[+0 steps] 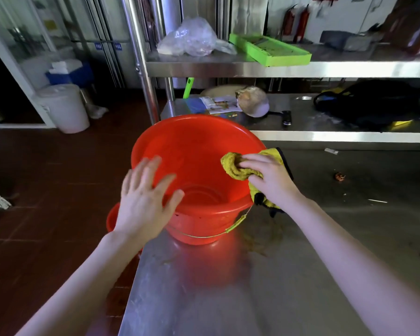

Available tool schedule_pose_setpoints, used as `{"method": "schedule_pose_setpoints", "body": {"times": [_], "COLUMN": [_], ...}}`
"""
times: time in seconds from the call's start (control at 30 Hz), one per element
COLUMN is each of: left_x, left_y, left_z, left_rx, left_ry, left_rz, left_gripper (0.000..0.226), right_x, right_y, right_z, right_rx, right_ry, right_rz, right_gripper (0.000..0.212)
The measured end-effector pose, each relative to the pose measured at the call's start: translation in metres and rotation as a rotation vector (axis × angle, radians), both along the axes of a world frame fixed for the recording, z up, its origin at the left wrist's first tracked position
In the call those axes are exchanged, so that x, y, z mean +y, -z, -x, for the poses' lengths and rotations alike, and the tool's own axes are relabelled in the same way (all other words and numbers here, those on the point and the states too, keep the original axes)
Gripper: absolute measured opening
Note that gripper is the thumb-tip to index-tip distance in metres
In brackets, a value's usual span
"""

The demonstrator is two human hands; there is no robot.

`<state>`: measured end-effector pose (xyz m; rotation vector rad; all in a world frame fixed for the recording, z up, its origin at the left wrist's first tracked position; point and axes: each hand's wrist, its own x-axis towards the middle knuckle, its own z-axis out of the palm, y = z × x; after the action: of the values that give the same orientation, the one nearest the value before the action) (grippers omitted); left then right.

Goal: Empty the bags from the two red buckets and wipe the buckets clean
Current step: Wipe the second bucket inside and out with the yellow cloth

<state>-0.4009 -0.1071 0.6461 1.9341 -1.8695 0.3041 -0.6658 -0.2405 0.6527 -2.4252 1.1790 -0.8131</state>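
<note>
A red bucket [194,151] stands upright on the steel table [252,287], near its left edge, with nothing visible inside it. My right hand [269,178] grips a yellow cloth [235,166] and presses it on the bucket's right rim. My left hand [146,197] is spread with straight fingers over the bucket's near left rim; it looks slightly blurred. Part of a second red bucket [112,219] shows below the table edge, mostly hidden behind my left wrist.
A steel shelf unit behind the bucket carries a clear plastic bag [192,37], a green tray [272,49], a lidded pan [252,103] and a dark bag [374,103]. A white bin [63,107] stands on the red tiled floor at left. Scraps [340,177] lie on the table.
</note>
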Motion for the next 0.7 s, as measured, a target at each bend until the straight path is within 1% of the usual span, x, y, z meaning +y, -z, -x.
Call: {"method": "schedule_pose_setpoints", "body": {"times": [0.03,0.07,0.1,0.2,0.27,0.37,0.5,0.63,0.7], "left_x": [0.004,0.008,0.009,0.007,0.006,0.007,0.002,-0.007,-0.014], "left_y": [0.003,0.007,0.010,0.012,0.011,0.011,0.002,-0.019,-0.027], "left_z": [0.001,0.000,-0.002,-0.007,-0.009,-0.007,0.002,-0.001,-0.007], "left_rx": [-0.067,-0.124,-0.177,-0.295,-0.298,-0.213,-0.074,0.124,0.284], "left_ry": [0.122,0.196,0.228,0.251,0.244,0.218,0.128,-0.062,-0.203], "left_rz": [-0.026,-0.067,-0.087,-0.011,0.003,0.002,0.090,0.200,0.171], "left_gripper": [0.052,0.055,0.056,0.051,0.050,0.053,0.054,0.047,0.045], "right_x": [-0.004,-0.007,-0.009,-0.011,-0.008,0.000,0.011,0.023,0.027], "right_y": [-0.001,-0.002,-0.003,-0.005,-0.007,-0.011,-0.010,-0.004,-0.002], "right_z": [0.000,-0.001,-0.001,-0.006,-0.008,0.000,0.020,0.027,0.023], "right_rx": [-0.007,-0.015,-0.024,-0.063,-0.153,-0.339,-0.422,-0.539,-0.604], "right_ry": [0.024,0.040,0.046,0.081,0.164,0.244,0.272,0.293,0.275], "right_rz": [-0.001,-0.009,-0.014,0.004,0.003,-0.030,-0.077,-0.228,-0.291], "right_gripper": [0.037,0.037,0.038,0.039,0.040,0.039,0.039,0.039,0.038]}}
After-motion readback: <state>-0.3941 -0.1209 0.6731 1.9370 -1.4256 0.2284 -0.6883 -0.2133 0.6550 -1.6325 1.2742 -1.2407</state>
